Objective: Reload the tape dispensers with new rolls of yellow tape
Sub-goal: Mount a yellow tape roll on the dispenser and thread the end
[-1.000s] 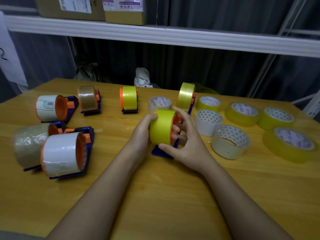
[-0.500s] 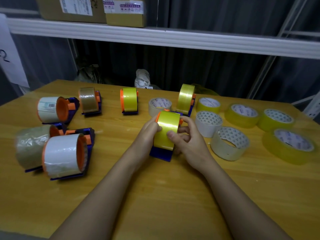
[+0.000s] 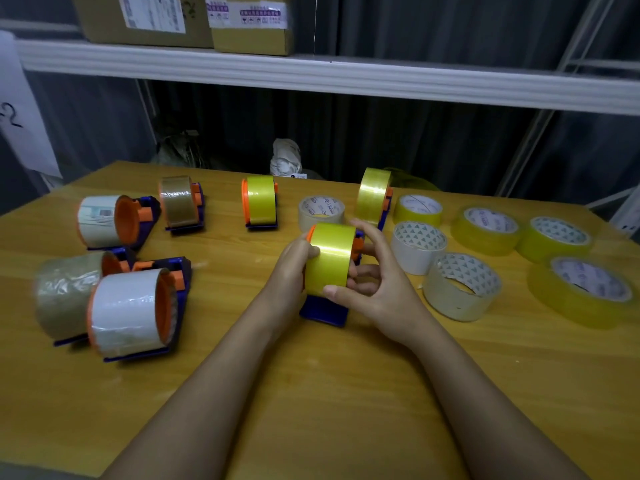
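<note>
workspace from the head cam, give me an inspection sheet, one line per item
surface: wooden table, bare in front.
job's things: yellow roll on the blue dispenser at centre; two more yellow-loaded dispensers behind; spare yellow rolls flat at right.
clutter: dispensers with clear or white rolls at left; white rolls right of centre.
grippers: left hand and right hand grip the centre roll and dispenser.
cables: nothing seen.
surroundings: white shelf with cardboard boxes; dark curtain behind.
</note>
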The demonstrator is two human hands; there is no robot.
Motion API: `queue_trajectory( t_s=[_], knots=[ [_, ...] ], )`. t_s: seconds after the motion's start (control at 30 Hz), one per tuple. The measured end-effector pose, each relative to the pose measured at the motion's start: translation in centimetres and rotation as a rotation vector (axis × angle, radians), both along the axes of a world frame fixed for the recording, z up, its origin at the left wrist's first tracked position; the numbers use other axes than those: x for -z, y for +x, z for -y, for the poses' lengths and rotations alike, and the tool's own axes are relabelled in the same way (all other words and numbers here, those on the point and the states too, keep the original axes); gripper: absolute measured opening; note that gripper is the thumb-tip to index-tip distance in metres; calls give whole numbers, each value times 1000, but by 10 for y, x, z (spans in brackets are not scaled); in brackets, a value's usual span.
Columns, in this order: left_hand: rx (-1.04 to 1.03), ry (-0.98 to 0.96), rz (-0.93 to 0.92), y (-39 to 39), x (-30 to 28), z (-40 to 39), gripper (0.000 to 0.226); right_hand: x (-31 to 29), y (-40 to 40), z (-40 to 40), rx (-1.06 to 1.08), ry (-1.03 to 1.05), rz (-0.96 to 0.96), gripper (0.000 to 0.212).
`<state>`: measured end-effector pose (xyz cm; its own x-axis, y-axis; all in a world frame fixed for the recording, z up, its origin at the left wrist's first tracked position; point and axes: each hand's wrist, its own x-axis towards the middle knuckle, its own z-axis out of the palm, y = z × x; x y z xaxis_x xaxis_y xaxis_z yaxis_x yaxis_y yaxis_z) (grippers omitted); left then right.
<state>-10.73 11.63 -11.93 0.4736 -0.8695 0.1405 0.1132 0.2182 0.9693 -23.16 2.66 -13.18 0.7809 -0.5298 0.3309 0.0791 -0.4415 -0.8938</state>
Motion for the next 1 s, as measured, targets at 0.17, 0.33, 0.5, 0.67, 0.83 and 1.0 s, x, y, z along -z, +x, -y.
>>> queue_trajectory(
  t_s=[0.17, 0.33, 0.5, 0.67, 0.83, 1.0],
  knots=[
    [69, -8, 132, -7, -2, -2, 37, -2, 5, -1, 108, 130, -35, 54],
    [39, -45, 131, -6, 1, 1, 38, 2, 5, 1, 8, 177, -4, 71],
    [20, -21, 34, -3, 0, 0, 30, 2, 2, 0, -53, 54, 13, 85],
    [43, -38, 112, -8, -2, -2, 32, -1, 3, 0, 46, 172, -34, 70],
    [47, -8, 181, -7, 2, -1, 39, 0, 5, 3, 108, 241, -50, 72],
    [20, -5, 192, -8, 1, -2, 37, 1, 6, 1, 94, 242, -13, 79]
  ],
)
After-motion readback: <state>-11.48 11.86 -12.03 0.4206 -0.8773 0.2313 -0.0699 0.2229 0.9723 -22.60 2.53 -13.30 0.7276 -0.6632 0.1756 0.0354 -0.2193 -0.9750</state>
